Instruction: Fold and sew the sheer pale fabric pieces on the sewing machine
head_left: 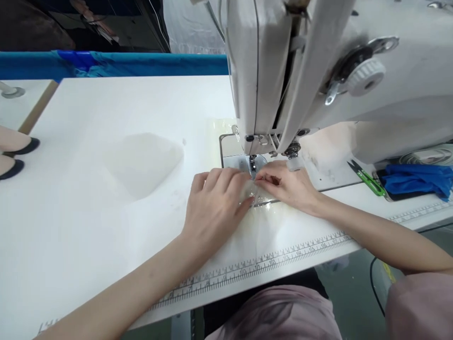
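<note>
Head-cam view, looking down at a white sewing table (88, 198) w/ an industrial sewing machine (283, 71) filling the upper right. The person's L hand (215, 203) lay open and nearly flat, palm down, fingers spread, pressing a pale sheer fabric piece (272, 226) onto the table; it gripped nothing. The R hand (286, 184), just right of the L one, was curled, thumb and forefinger closed in a pinch on what looked like the fabric's far edge; too small to be sure. Both sets of fingertips met right at the presser foot (252, 165), which sat just beyond them on the metal needle plate (233, 163). Most of the fabric lay on the wrist side of the hands, toward a printed ruler strip (265, 264) along the table's near edge. No stitch line could be made out, so as a judgement the sewing looked barely started: edge positioned at the foot, nearly all the piece unsewn. Well right of the R hand lay green thread snips (368, 178) and, past them, a crumpled blue cloth (417, 182). Left of the L hand, apart from it, lay another faint sheer piece (145, 160). Far left, 2 black shoes (16, 158) of another person showed.
</note>
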The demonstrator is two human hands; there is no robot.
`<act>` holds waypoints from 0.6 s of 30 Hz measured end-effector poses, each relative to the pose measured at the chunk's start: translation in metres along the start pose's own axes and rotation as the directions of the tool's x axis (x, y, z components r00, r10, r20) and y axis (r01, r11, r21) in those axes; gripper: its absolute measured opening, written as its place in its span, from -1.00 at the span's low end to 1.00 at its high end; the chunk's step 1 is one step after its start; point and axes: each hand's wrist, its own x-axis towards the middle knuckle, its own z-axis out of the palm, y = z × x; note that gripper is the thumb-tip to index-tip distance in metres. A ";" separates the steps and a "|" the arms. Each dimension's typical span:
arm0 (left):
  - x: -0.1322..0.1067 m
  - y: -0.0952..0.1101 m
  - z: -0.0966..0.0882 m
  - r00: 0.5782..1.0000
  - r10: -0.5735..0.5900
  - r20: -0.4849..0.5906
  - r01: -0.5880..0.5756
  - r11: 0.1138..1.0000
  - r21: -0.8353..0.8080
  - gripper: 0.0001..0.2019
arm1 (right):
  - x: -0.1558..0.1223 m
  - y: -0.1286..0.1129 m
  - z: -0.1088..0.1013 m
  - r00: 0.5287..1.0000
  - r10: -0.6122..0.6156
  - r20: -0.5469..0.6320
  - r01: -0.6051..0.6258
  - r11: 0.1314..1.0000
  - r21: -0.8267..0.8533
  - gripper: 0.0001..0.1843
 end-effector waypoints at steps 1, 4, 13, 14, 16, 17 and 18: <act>-0.003 0.002 0.000 0.995 0.083 -0.058 -0.080 0.995 0.065 -0.81 | 0.001 0.000 0.000 1.000 -0.006 -0.007 0.006 1.000 0.003 -0.86; -0.010 0.008 0.000 0.955 0.268 -0.127 -0.239 0.949 0.207 -0.81 | 0.004 -0.001 0.000 1.000 0.004 -0.019 -0.004 1.000 0.021 -0.88; -0.010 0.008 0.001 0.973 0.229 0.015 -0.229 0.965 0.125 -0.71 | -0.002 0.010 -0.009 0.985 -0.092 -0.149 0.046 0.957 -0.287 -0.82; -0.009 0.007 0.002 0.974 0.224 0.014 -0.225 0.967 0.117 -0.71 | -0.006 0.011 -0.009 0.969 -0.177 -0.173 0.104 0.925 -0.365 -0.80; -0.007 0.006 0.004 0.976 0.216 0.013 -0.216 0.970 0.110 -0.70 | -0.012 0.009 -0.009 0.927 -0.339 -0.162 0.222 0.842 -0.492 -0.77; -0.007 0.006 0.004 0.977 0.213 0.015 -0.213 0.971 0.110 -0.70 | -0.014 0.008 -0.009 0.911 -0.391 -0.136 0.263 0.800 -0.539 -0.76; -0.007 0.006 0.004 0.978 0.208 0.018 -0.208 0.971 0.113 -0.69 | -0.016 0.006 -0.008 0.901 -0.420 -0.110 0.287 0.765 -0.576 -0.75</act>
